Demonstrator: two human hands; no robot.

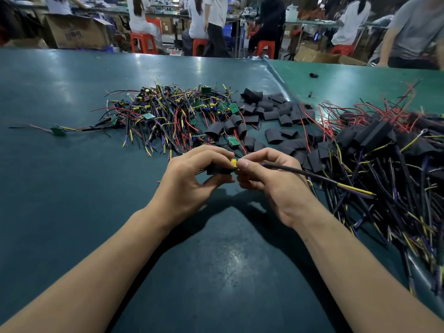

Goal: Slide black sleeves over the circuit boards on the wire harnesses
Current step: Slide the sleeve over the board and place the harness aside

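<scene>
A black sleeve [217,169] is held in the grip of the left hand [189,186], fingers curled round it just above the green counter [72,188], while the right hand [269,186] pinches the harness in hand [312,175] at its yellow component [233,162], which shows at the sleeve's mouth between the two hands. The board itself is hidden, apparently already inside the sleeve. The step is probably best done by keeping the sleeve's mouth held open and square and feeding the board in straight along the wire, so that the tall parts do not catch on the edge. One sleeve and one harness are in hand. Loose sleeves [271,116] lie in the dozens beyond the hands; no exact count can be made. Bare harnesses [168,111] are heaped left of them, finished ones [384,150] to the right, both too tangled to count.
</scene>
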